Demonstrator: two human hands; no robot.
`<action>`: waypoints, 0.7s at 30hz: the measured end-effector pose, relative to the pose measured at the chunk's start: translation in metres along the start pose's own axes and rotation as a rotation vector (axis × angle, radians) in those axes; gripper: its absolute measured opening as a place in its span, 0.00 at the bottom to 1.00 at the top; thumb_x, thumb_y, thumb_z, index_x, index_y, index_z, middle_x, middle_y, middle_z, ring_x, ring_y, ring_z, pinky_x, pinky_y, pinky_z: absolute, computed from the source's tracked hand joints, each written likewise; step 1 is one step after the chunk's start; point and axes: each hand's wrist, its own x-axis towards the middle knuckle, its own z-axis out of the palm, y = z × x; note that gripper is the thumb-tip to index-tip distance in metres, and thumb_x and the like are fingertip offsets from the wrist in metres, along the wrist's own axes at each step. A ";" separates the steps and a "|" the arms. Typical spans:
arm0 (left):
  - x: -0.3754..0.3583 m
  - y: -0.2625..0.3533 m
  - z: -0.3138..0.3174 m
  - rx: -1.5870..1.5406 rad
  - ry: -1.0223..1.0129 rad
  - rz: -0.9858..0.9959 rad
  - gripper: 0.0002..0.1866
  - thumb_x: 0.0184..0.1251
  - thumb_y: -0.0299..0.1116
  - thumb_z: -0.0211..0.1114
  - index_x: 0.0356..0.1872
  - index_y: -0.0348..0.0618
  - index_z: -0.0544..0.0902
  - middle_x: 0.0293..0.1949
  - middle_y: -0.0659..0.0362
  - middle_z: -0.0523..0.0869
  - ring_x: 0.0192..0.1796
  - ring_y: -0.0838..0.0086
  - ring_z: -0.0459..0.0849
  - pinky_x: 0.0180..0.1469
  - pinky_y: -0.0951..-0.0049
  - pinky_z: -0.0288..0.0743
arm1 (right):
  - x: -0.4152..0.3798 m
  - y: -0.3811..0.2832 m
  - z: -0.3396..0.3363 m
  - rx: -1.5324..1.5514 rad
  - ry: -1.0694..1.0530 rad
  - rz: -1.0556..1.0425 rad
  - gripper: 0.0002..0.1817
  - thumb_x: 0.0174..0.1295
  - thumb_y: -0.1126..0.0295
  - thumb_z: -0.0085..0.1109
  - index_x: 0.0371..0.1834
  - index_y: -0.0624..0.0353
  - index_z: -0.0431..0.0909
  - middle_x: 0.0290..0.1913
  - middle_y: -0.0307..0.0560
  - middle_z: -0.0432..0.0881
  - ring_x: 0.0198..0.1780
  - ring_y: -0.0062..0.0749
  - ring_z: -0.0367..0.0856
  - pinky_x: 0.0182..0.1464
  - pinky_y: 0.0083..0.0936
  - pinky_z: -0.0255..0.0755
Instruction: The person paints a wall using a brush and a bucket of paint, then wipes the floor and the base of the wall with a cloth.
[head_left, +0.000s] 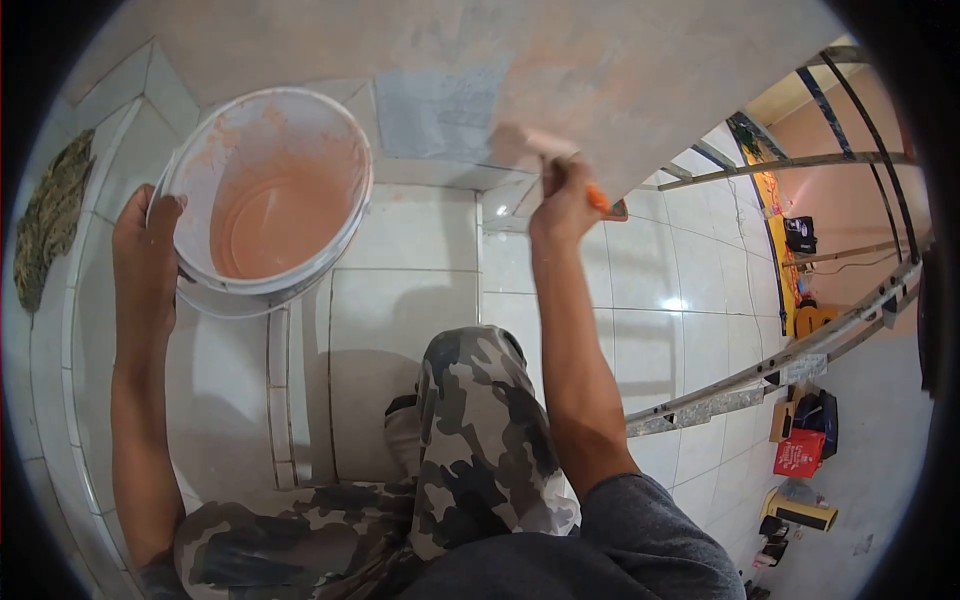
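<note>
Person in front of me faces the wall (640, 70). Paintbrush (553, 145) at the wall, right of the bucket, in the right hand (565, 205). Bucket (262, 285) left, close to the wall, left hand (150, 240) on its left rim; paint (280, 225) inside. Can't tell from here whether the bucket rests on the tiles. Rag (55, 215) farther left, past the left hand. Knee (475, 365) between both forearms, before the body. Ladder (700, 405) right, beyond the right arm, standing over the tiled floor (645, 250). Shopping bag (800, 453) behind the ladder, farther right; box (800, 510) near the bag.
</note>
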 end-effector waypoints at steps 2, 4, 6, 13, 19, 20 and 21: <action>0.000 -0.002 0.005 -0.034 0.058 0.119 0.07 0.66 0.34 0.57 0.32 0.42 0.75 0.25 0.66 0.75 0.24 0.85 0.70 0.25 0.81 0.65 | -0.010 -0.041 0.018 0.054 -0.066 -0.060 0.11 0.68 0.73 0.53 0.49 0.68 0.73 0.44 0.48 0.81 0.47 0.32 0.83 0.51 0.24 0.81; 0.002 -0.003 -0.001 0.008 0.043 0.080 0.07 0.66 0.34 0.58 0.31 0.42 0.75 0.23 0.66 0.74 0.22 0.85 0.69 0.23 0.81 0.64 | -0.020 -0.076 0.022 0.043 -0.143 -0.124 0.14 0.69 0.73 0.52 0.53 0.69 0.69 0.46 0.52 0.80 0.47 0.34 0.84 0.53 0.27 0.81; 0.003 -0.004 -0.002 0.046 0.030 0.047 0.08 0.66 0.35 0.58 0.30 0.43 0.75 0.21 0.67 0.73 0.20 0.85 0.69 0.21 0.81 0.62 | -0.029 -0.099 0.013 -0.112 -0.146 -0.133 0.18 0.70 0.70 0.52 0.57 0.70 0.65 0.50 0.56 0.78 0.48 0.41 0.84 0.54 0.36 0.82; 0.000 0.006 -0.001 0.031 0.055 0.015 0.08 0.65 0.36 0.58 0.31 0.42 0.76 0.20 0.66 0.75 0.18 0.84 0.71 0.19 0.81 0.64 | -0.028 -0.046 -0.071 -0.514 -0.449 -0.265 0.10 0.68 0.75 0.58 0.48 0.70 0.75 0.48 0.54 0.81 0.48 0.34 0.83 0.54 0.33 0.81; 0.006 -0.003 -0.013 -0.016 0.023 -0.042 0.06 0.66 0.35 0.58 0.36 0.44 0.77 0.24 0.70 0.74 0.20 0.90 0.67 0.21 0.84 0.57 | -0.035 -0.006 -0.039 -0.859 -0.749 -0.379 0.09 0.65 0.75 0.62 0.46 0.64 0.81 0.38 0.45 0.86 0.36 0.24 0.82 0.41 0.19 0.75; 0.006 -0.003 -0.014 -0.049 0.030 -0.058 0.06 0.66 0.35 0.58 0.36 0.44 0.77 0.24 0.70 0.74 0.20 0.90 0.66 0.21 0.84 0.57 | -0.032 -0.002 -0.029 -0.862 -0.817 -0.405 0.09 0.66 0.73 0.62 0.47 0.64 0.81 0.35 0.43 0.86 0.34 0.21 0.81 0.40 0.18 0.74; 0.004 0.003 -0.017 0.006 0.024 -0.065 0.06 0.66 0.35 0.59 0.36 0.44 0.77 0.24 0.70 0.75 0.21 0.90 0.68 0.21 0.84 0.58 | -0.030 -0.003 -0.021 -0.964 -0.860 -0.317 0.11 0.64 0.72 0.64 0.48 0.64 0.81 0.35 0.47 0.86 0.31 0.22 0.80 0.37 0.19 0.74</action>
